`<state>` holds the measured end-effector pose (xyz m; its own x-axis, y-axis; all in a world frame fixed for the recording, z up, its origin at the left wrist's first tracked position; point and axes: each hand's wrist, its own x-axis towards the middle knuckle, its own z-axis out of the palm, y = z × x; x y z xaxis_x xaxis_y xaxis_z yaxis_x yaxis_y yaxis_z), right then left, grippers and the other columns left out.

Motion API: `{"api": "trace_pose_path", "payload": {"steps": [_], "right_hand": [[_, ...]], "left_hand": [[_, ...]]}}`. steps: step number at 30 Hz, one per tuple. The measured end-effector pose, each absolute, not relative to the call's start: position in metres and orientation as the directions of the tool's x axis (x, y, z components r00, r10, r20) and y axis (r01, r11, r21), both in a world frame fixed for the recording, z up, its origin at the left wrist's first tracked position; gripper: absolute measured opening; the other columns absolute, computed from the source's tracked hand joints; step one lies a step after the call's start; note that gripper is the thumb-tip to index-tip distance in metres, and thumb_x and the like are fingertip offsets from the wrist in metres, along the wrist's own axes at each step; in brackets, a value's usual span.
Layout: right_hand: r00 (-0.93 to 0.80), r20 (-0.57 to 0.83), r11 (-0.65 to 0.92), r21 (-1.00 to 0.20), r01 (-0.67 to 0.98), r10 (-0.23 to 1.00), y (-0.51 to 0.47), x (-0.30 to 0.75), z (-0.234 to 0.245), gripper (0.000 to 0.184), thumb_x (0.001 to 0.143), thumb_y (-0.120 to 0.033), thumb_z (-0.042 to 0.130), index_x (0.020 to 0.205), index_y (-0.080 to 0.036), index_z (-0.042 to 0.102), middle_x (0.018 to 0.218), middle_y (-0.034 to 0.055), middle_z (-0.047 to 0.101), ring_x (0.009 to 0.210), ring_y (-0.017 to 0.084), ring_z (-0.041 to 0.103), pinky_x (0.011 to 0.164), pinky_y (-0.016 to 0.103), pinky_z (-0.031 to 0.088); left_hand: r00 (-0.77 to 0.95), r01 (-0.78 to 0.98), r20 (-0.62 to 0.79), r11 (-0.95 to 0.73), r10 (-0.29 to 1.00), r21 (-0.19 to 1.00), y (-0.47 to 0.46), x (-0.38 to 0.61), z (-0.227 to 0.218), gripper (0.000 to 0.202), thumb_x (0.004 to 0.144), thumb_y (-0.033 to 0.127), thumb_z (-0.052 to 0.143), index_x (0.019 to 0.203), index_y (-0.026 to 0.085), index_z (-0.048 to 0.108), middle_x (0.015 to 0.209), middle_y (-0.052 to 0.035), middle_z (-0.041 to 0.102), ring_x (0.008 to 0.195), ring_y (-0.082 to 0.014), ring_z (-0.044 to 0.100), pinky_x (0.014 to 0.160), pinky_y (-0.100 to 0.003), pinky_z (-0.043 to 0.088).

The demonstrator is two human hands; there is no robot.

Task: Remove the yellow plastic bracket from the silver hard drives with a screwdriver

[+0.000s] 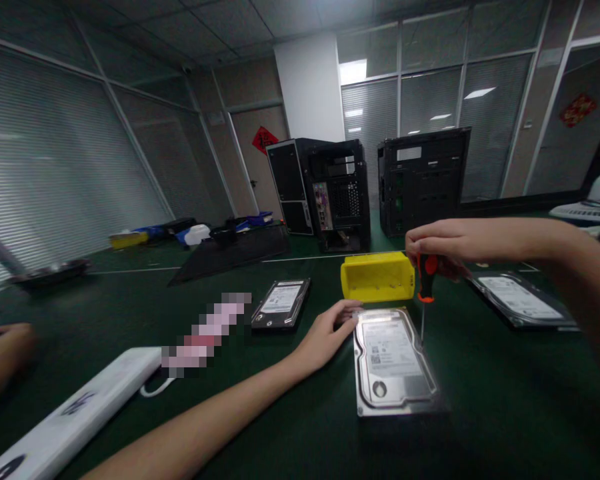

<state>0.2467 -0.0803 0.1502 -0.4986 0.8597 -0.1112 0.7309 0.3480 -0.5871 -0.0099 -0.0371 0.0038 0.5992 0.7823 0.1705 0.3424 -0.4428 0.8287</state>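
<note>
A silver hard drive with a white label lies on the dark green table in front of me. My left hand grips its far left corner, thumb and fingers against the edge. In my right hand is a screwdriver with a black and orange-red handle, held upright from above. Its thin shaft points down, and the tip meets the drive's right edge near the middle. Just behind the drive stands a yellow plastic bin with a few small bits inside, too small to name.
Another hard drive lies left of my left hand, and one more under my right forearm. Black computer cases stand at the back. A white box is at the left, near another person's hand.
</note>
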Motion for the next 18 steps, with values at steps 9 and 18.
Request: {"api": "trace_pose_path", "payload": {"steps": [9,18], "right_hand": [[-0.454,-0.124,0.325,-0.536,0.779,0.882,-0.0799,0.2457,0.1500,0.039,0.079,-0.049,0.041,0.089,-0.016,0.058,0.069,0.0040,0.060,0.053,0.014,0.054,0.047,0.025,0.042],[-0.504,-0.087,0.409,-0.475,0.779,0.859,-0.0799,0.2458,0.1532,0.037,0.080,-0.046,0.041,0.089,-0.017,0.062,0.081,0.0051,0.064,0.065,0.017,0.058,0.054,0.028,0.045]], "left_hand": [[0.591,0.352,0.165,-0.437,0.790,0.828,-0.0384,-0.0107,0.0047,0.031,0.088,0.031,0.043,0.116,0.022,0.048,0.115,-0.0047,0.056,0.107,-0.0172,0.051,0.095,-0.033,0.039],[0.588,0.342,0.173,-0.436,0.790,0.832,-0.0371,-0.0106,0.0028,0.030,0.088,0.031,0.043,0.116,0.022,0.049,0.114,-0.0037,0.056,0.106,-0.0166,0.052,0.094,-0.033,0.039]]}}
